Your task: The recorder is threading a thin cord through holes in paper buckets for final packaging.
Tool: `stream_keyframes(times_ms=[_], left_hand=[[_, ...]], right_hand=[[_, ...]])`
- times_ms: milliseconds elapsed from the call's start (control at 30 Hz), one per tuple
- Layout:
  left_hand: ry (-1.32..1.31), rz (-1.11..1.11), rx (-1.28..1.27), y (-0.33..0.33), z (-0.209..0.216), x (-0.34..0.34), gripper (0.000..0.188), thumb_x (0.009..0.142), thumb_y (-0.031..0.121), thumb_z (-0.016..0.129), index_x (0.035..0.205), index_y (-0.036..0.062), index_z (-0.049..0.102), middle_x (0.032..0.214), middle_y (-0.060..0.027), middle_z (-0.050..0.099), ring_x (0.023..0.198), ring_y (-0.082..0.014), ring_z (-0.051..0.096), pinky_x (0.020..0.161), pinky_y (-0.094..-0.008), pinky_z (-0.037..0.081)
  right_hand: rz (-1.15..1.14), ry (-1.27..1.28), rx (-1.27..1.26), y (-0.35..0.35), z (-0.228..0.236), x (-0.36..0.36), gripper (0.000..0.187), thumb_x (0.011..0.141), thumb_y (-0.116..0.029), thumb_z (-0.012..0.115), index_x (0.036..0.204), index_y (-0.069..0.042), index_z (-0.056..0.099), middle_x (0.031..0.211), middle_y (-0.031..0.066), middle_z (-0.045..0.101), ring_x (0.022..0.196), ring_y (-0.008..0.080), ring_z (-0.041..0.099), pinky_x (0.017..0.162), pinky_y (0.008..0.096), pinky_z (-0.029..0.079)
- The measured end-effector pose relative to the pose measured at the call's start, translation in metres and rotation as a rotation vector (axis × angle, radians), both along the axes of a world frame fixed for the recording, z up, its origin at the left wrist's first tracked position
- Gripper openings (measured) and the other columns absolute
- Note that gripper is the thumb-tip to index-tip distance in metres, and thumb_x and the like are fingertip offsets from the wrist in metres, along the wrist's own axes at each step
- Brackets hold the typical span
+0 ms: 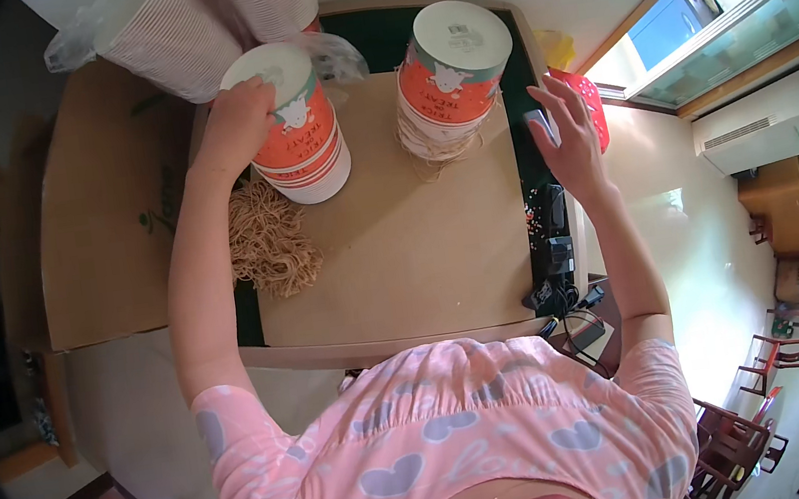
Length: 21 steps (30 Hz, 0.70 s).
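Observation:
My left hand is closed at the upper left edge of a stack of upturned orange paper buckets, its fingers bent over the pale base. Each bucket has a green band and a white cartoon figure. A heap of tan cord lies beside this stack. Farther right stands a second stack of upturned paper buckets, with loose cord around its lower part. At the table's right edge, my right hand has its fingers spread next to a small pale flat object; whether they touch is unclear.
A brown cardboard sheet covers most of the table. Tall nested white cups or buckets in clear plastic stand back left, by a large cardboard box. A red item, black adapters and cables line the right edge.

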<state>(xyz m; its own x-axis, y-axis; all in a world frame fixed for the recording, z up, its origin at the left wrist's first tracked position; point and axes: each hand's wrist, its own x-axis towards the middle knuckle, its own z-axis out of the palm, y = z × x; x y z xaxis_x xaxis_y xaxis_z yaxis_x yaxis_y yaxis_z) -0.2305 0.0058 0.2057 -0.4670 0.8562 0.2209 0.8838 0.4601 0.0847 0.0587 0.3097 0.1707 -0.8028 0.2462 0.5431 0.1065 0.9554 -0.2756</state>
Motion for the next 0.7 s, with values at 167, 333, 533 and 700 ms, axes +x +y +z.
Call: stream_keyframes(times_ms=[167, 333, 533, 700], left_hand=[[-0.094, -0.025, 0.111, -0.003, 0.03, 0.016, 0.021, 0.07, 0.001, 0.067, 0.077, -0.0008, 0.047, 0.082, -0.0155, 0.053, 0.075, -0.0351, 0.054, 0.067, -0.0407, 0.044], [-0.269, 0.04, 0.19, -0.028, 0.088, 0.049, 0.021, 0.072, -0.001, 0.068, 0.079, -0.0001, 0.049, 0.074, -0.0086, 0.051, 0.068, -0.0219, 0.052, 0.064, -0.0315, 0.042], [-1.017, -0.156, 0.512, -0.048, 0.088, 0.08, 0.019, 0.077, -0.001, 0.07, 0.082, 0.0014, 0.052, 0.082, 0.0033, 0.056, 0.079, -0.0046, 0.053, 0.072, -0.0209, 0.043], [-1.479, 0.082, 0.724, -0.067, -0.021, 0.107, 0.014, 0.078, -0.001, 0.067, 0.086, 0.0061, 0.058, 0.084, 0.0023, 0.06, 0.078, -0.0059, 0.056, 0.073, -0.0214, 0.045]], right_hand=[[0.043, 0.061, -0.032, -0.023, 0.007, 0.002, 0.037, 0.079, -0.004, 0.065, 0.115, -0.009, 0.059, 0.123, 0.0128, 0.054, 0.113, 0.0321, 0.052, 0.092, 0.0412, 0.046], [0.251, 0.089, -0.241, -0.058, 0.008, -0.002, 0.038, 0.076, 0.0, 0.067, 0.112, -0.008, 0.06, 0.113, 0.0137, 0.057, 0.106, 0.0328, 0.055, 0.088, 0.0386, 0.047], [0.289, 0.277, -0.387, -0.09, 0.004, -0.033, 0.046, 0.073, -0.001, 0.069, 0.116, -0.008, 0.057, 0.111, 0.0129, 0.058, 0.105, 0.033, 0.055, 0.089, 0.0384, 0.047], [0.27, 0.355, -0.36, -0.094, -0.002, -0.017, 0.019, 0.072, 0.001, 0.069, 0.09, -0.004, 0.067, 0.085, 0.0103, 0.061, 0.077, 0.0267, 0.062, 0.065, 0.033, 0.05]])
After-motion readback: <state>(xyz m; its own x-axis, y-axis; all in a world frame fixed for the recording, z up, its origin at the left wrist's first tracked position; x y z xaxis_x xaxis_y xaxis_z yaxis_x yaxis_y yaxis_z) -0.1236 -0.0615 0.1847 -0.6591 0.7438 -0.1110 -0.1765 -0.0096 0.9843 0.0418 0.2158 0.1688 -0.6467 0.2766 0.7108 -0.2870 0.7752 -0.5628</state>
